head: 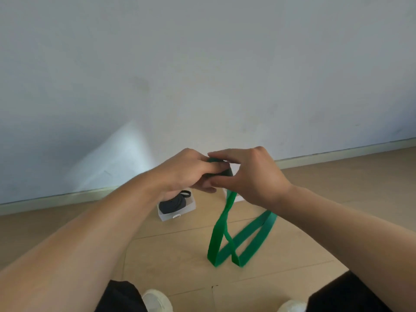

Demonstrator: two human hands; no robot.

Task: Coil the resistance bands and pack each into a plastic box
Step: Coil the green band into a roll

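Both hands [225,172] grip green band [225,239], no txt legible

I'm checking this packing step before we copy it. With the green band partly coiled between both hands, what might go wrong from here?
1. The coil is small; most of the green band hangs in loose, crossing loops, so a twist may get wound in.
2. The left hand and right hand only pinch the coil; springy rubber could unroll if either grip eases.
3. The plastic box visible below already holds a black band; another box is barely visible.
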